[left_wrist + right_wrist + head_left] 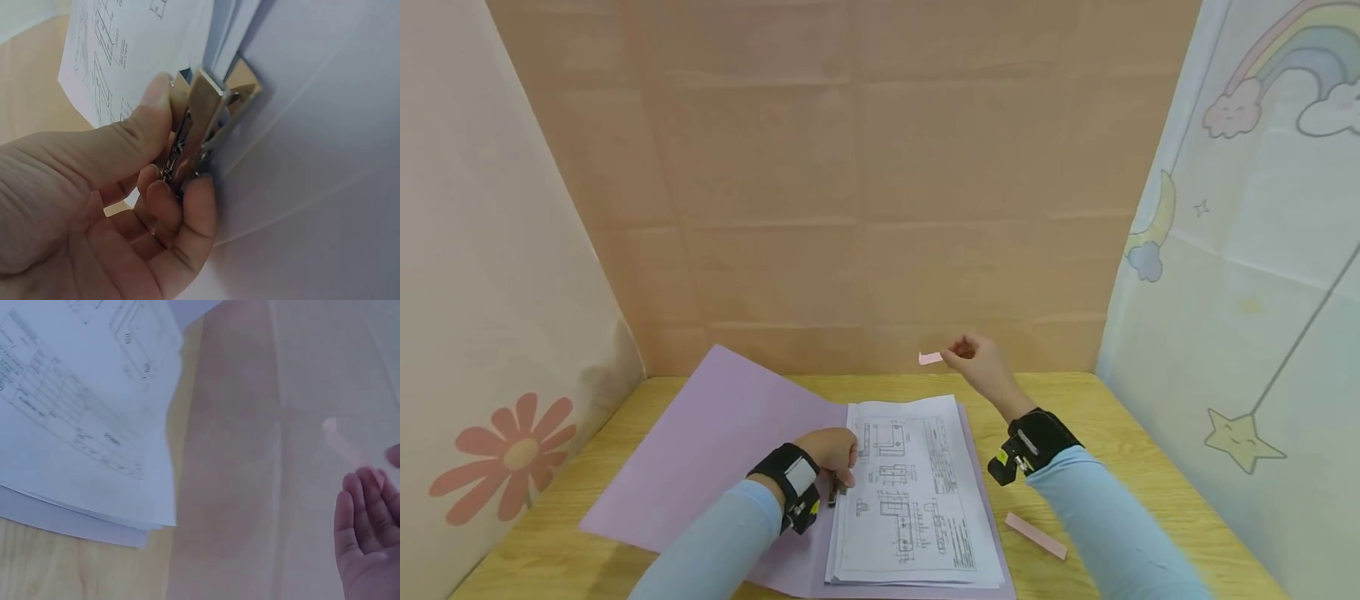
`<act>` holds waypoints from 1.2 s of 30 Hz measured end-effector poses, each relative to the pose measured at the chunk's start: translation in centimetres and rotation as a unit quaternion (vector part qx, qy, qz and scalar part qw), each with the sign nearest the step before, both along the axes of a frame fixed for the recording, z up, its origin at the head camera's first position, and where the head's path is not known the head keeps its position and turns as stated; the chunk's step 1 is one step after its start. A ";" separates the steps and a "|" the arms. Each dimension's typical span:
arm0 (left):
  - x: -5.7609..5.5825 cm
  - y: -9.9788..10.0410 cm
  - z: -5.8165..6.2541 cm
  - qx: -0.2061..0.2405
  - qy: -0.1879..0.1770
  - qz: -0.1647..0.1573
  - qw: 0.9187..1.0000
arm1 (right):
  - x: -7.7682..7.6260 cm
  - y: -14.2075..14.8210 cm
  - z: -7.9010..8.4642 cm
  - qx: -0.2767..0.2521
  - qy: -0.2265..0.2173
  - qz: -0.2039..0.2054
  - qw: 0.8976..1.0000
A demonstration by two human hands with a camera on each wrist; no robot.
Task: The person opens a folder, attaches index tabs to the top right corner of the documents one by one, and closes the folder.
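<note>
A purple folder lies spread on the table, with a stack of printed drawing sheets on its right side. At the stack's left edge my left hand grips a metal folder clip. The left wrist view shows the thumb on one side of the clip and curled fingers under it; the sheets' edges reach the clip. Raised beyond the stack's top edge, my right hand pinches a small pink paper strip by one end. The strip's free end points away from the fingers.
Right of the folder, a longer pink strip lies on the wooden table. A brown sheet-covered wall rises behind the table. Pale printed panels stand at the left and right.
</note>
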State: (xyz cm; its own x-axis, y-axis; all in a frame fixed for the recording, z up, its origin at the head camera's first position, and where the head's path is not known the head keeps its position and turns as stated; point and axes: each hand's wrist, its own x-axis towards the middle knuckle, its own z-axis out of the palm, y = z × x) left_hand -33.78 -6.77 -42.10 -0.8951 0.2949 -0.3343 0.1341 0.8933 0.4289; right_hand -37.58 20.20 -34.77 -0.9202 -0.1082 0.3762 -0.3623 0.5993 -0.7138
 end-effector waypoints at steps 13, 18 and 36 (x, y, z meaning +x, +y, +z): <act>-0.4 0.0 -0.7 -0.007 0.010 -0.003 1.000 | -1.2 0.5 -5.7 0.083 -0.097 -0.068 0.990; -0.5 0.0 -0.8 -0.006 0.019 -0.003 1.000 | -1.0 0.6 -6.5 0.104 -0.124 -0.078 0.984; -0.2 0.0 -0.2 -0.017 0.012 -0.006 1.000 | -1.4 1.2 -7.5 0.138 -0.145 -0.096 0.975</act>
